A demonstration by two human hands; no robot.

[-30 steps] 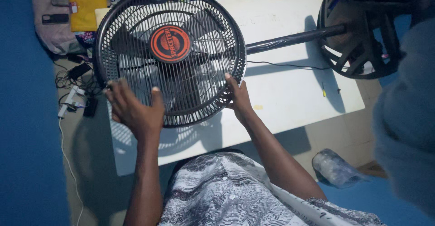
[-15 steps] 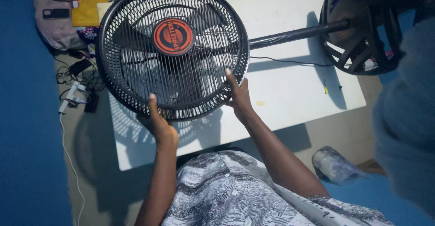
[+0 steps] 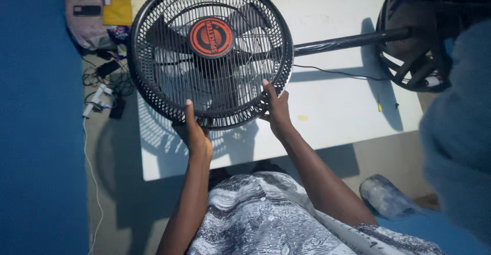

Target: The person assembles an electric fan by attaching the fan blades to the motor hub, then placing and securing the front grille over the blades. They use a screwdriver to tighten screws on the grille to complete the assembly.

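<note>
A black standing fan [image 3: 210, 53] lies on its side across the white counter [image 3: 337, 106], its round wire cage facing up, grey blades and an orange-and-black centre disc showing through. Its pole [image 3: 353, 41] runs right to the round base [image 3: 414, 45], which overhangs the counter's far right edge. The left hand [image 3: 197, 135] grips the cage's lower rim, fingers closed on it; the right hand [image 3: 276, 113] holds the lower right rim, fingers curled behind. The cage overhangs the counter's left edge, above tangled cables [image 3: 105, 89] on the floor. Bare counter lies right of the cage.
</note>
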